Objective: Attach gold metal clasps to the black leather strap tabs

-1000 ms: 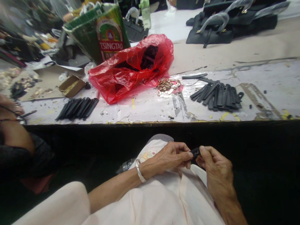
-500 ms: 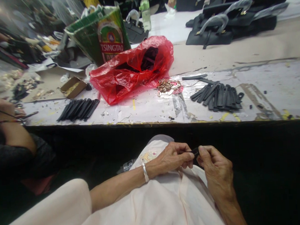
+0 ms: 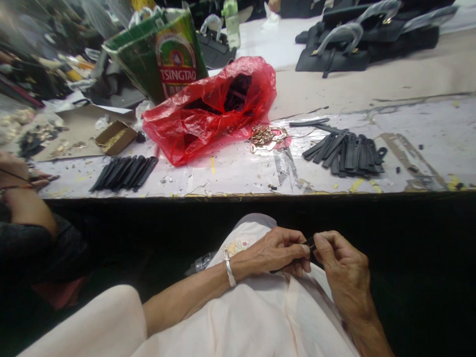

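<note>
The finish of the held black strap (image 3: 312,243) was too small to judge; the piled black straps (image 3: 351,152) looked matt and leather-like. The gold-toned fittings (image 3: 264,138) were shiny metal, the bangle (image 3: 230,269) smooth silvery metal. The red bag (image 3: 168,131) was thin, glossy, crumpled plastic; the small box (image 3: 123,143), dull brown cardboard. The worktop (image 3: 230,176) had a scuffed, paper-like covering. Glossy clear film (image 3: 352,31) wrapped the handles of matt black handbags (image 3: 335,61). The pale garment (image 3: 248,317) was soft, matt cloth.

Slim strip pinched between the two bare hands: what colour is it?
Black; the slim strip shows best in the head view, partly covered.
</note>
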Motion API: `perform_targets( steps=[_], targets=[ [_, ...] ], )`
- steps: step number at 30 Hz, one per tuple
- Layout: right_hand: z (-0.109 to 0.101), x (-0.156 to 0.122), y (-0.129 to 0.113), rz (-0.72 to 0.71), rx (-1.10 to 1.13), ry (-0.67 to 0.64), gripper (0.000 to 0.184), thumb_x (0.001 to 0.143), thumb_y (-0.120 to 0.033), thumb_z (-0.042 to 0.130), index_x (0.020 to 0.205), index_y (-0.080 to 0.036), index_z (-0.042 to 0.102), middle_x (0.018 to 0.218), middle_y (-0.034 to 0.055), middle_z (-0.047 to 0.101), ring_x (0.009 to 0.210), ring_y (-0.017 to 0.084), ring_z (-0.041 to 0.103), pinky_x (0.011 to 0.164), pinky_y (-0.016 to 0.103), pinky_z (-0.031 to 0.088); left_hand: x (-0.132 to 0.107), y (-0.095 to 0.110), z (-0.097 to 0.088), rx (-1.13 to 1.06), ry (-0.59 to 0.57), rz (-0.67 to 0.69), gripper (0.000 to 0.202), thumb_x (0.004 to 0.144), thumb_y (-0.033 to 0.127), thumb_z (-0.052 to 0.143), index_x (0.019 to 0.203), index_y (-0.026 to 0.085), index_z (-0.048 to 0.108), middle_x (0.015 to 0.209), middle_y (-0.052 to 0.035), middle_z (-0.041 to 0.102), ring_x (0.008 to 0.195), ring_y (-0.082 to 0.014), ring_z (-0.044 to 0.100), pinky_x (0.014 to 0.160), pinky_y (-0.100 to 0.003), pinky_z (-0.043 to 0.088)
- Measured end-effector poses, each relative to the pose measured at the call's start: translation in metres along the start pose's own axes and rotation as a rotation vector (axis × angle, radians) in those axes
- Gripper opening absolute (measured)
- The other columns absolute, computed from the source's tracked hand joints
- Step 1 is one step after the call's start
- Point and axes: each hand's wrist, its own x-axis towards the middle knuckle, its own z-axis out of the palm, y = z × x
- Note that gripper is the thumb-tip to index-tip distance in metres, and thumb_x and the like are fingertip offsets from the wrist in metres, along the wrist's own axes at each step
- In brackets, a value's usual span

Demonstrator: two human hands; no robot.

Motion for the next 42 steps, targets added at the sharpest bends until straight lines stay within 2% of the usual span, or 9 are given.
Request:
perform_targets(
  steps=[5, 8, 11, 15, 18, 23, 30, 35, 42],
  targets=[
    [0.003, 0.005, 0.001, -0.019, 0.003, 0.036, 0.033, 0.086, -0.046, 0.058, 0.065, -0.02, 0.057, 0.056, -0.0036, 0.05, 0.05, 0.012, 0.044, 0.048, 0.022, 0.036, 0.005, 0.001, -0.002, 0.084, 0.03, 0.102, 0.034, 0.085, 0.047, 0.058, 0.074, 0.015, 0.055, 0.068, -0.0011, 0.061, 0.054, -0.0064, 0.05, 0.052, -0.017, 0.039],
    [0.006, 0.008, 0.009, 0.059, 0.064, 0.025, 0.035, 0.086, -0.049, 0.059, 0.067, -0.02, 0.056, 0.057, -0.0038, 0.048, 0.053, 0.013, 0.044, 0.05, 0.023, 0.037, 0.009, 0.004, -0.004, 0.072, 0.018, 0.068, 0.042, 0.082, 0.055, 0.058, 0.075, 0.014, 0.057, 0.069, -0.002, 0.062, 0.054, -0.0073, 0.052, 0.052, -0.018, 0.041],
    [0.008, 0.008, 0.016, 0.125, 0.119, 0.011, 0.037, 0.087, -0.052, 0.06, 0.068, -0.02, 0.056, 0.059, -0.0034, 0.05, 0.054, 0.013, 0.044, 0.051, 0.023, 0.038, 0.009, 0.011, -0.006, 0.067, 0.013, -0.008, 0.056, 0.083, 0.066, 0.049, 0.077, 0.012, 0.063, 0.071, -0.0047, 0.065, 0.056, -0.0092, 0.056, 0.054, -0.019, 0.044],
    [0.01, 0.008, 0.02, 0.155, 0.148, 0.035, 0.039, 0.086, -0.054, 0.061, 0.068, -0.019, 0.056, 0.057, -0.0038, 0.047, 0.054, 0.013, 0.042, 0.049, 0.023, 0.036, 0.005, 0.018, -0.009, 0.038, 0.028, -0.033, 0.067, 0.085, 0.071, 0.04, 0.082, 0.009, 0.067, 0.077, -0.01, 0.068, 0.064, -0.0129, 0.062, 0.06, -0.022, 0.049],
    [0.011, 0.008, 0.021, 0.168, 0.154, 0.039, 0.04, 0.086, -0.054, 0.062, 0.068, -0.019, 0.056, 0.057, -0.0043, 0.046, 0.054, 0.012, 0.04, 0.048, 0.022, 0.034, 0.004, 0.018, -0.012, -0.006, 0.005, -0.026, 0.066, 0.084, 0.071, 0.044, 0.083, 0.009, 0.066, 0.079, -0.0116, 0.069, 0.065, -0.0139, 0.064, 0.062, -0.024, 0.051],
    [0.012, 0.008, 0.019, 0.168, 0.159, 0.034, 0.04, 0.086, -0.055, 0.063, 0.069, -0.019, 0.058, 0.058, -0.0042, 0.048, 0.054, 0.012, 0.042, 0.049, 0.022, 0.036, 0.011, 0.009, -0.011, -0.02, 0.027, -0.005, 0.051, 0.074, 0.063, 0.065, 0.078, 0.012, 0.06, 0.071, -0.0069, 0.068, 0.053, -0.0106, 0.06, 0.053, -0.021, 0.049],
    [0.01, 0.007, 0.012, 0.095, 0.135, -0.014, 0.039, 0.088, -0.054, 0.058, 0.073, -0.018, 0.062, 0.056, -0.0035, 0.048, 0.052, 0.012, 0.043, 0.049, 0.023, 0.036, 0.014, 0.01, -0.004, -0.032, 0.143, 0.027, 0.045, 0.073, 0.057, 0.065, 0.074, 0.013, 0.056, 0.061, -0.0031, 0.063, 0.051, -0.0101, 0.059, 0.051, -0.02, 0.048],
    [0.01, 0.006, 0.013, 0.085, 0.228, -0.044, 0.031, 0.083, -0.048, 0.064, 0.088, -0.017, 0.067, 0.065, -0.0006, 0.058, 0.056, 0.014, 0.05, 0.053, 0.024, 0.042, 0.012, 0.01, -0.003, 0.002, 0.164, 0.074, 0.049, 0.073, 0.061, 0.063, 0.074, 0.012, 0.057, 0.064, -0.0037, 0.063, 0.051, -0.0095, 0.059, 0.052, -0.021, 0.048],
    [0.012, 0.008, 0.013, 0.094, 0.231, -0.033, 0.028, 0.079, -0.045, 0.069, 0.086, -0.017, 0.067, 0.067, 0.0006, 0.062, 0.058, 0.015, 0.054, 0.056, 0.025, 0.046, 0.012, 0.007, -0.002, 0.032, 0.182, 0.118, 0.049, 0.075, 0.061, 0.06, 0.075, 0.013, 0.056, 0.065, -0.0037, 0.063, 0.051, -0.0091, 0.058, 0.051, -0.02, 0.047]
  ],
)
